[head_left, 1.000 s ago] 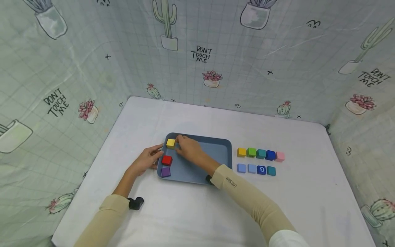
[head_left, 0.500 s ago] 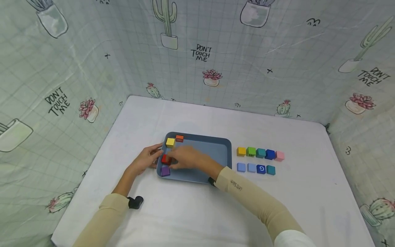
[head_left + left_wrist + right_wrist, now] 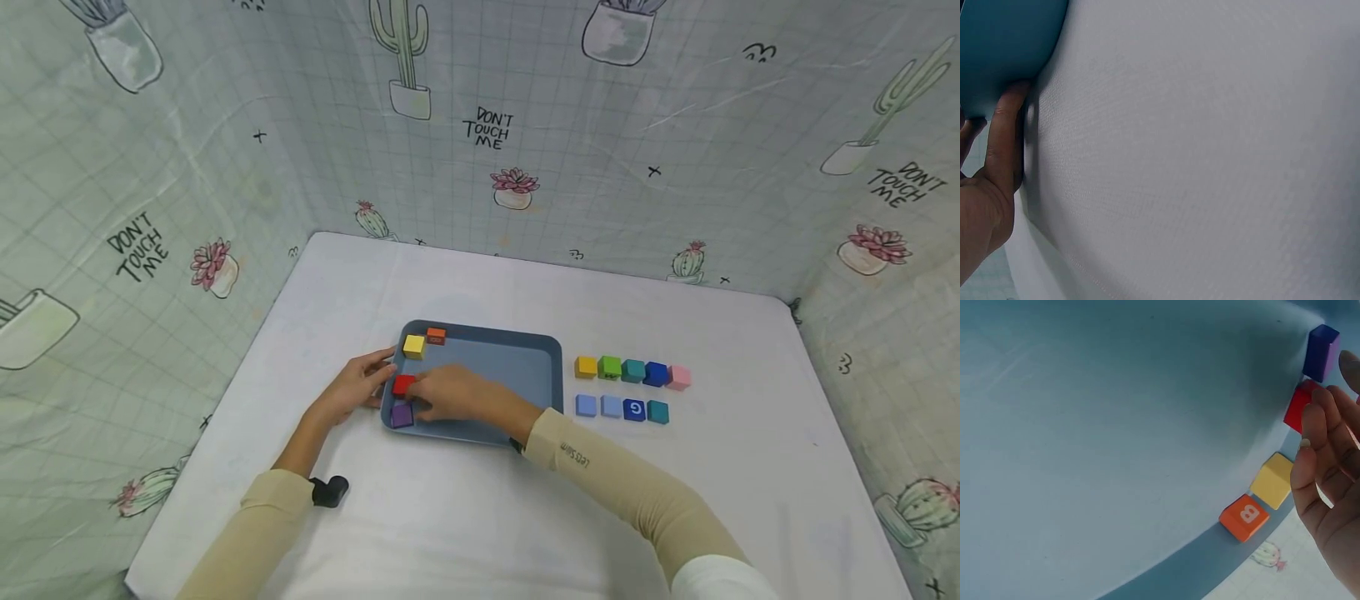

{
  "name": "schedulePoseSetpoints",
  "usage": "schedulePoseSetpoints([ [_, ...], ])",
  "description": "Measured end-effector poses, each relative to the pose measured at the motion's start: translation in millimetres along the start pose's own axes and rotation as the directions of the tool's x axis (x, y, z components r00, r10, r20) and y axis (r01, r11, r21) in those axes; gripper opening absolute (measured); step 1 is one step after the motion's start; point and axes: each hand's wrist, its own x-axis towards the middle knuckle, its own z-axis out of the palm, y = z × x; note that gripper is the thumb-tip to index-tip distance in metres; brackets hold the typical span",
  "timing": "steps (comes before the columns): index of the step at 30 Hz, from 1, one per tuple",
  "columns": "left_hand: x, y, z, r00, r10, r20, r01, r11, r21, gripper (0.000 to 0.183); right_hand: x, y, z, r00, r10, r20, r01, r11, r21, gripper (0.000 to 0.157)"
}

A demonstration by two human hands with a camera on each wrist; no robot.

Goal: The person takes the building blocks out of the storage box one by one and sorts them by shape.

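Observation:
A blue-grey tray [image 3: 510, 342] lies on the white table. Along its left end are a purple cube [image 3: 402, 416], a red cube [image 3: 402, 383] and a yellow cube [image 3: 414, 347]. Right of the yellow one is an orange cube [image 3: 1244, 517] marked with a white character. My right hand [image 3: 457, 393] pinches the red cube, its curled fingers hiding part of it in the right wrist view. The fairly straight fingers of my left hand [image 3: 354, 392] rest against the outside of the tray's left wall; its tips meet the wall in the left wrist view.
Right of the tray stand two rows of cubes. The back row runs from an orange-yellow cube [image 3: 586, 367] to a pink cube [image 3: 678, 377]. In front are light blue cubes, a blue cube with a white letter [image 3: 633, 410] and a teal cube [image 3: 657, 412].
My right hand has left the orange cube beside the yellow one and come toward me to the red cube. The orange cube is now uncovered. My left hand has stayed at the tray.

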Motion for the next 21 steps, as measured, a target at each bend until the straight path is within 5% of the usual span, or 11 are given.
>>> schedulePoseSetpoints([
  [21, 3.1, -2.6, 0.6, 1.0, -0.003, -0.007, 0.003, 1.0, -0.006, 0.055, 9, -9, 18.1, 0.999, 0.041, -0.011, -0.042, 0.996, -0.077, 0.038],
])
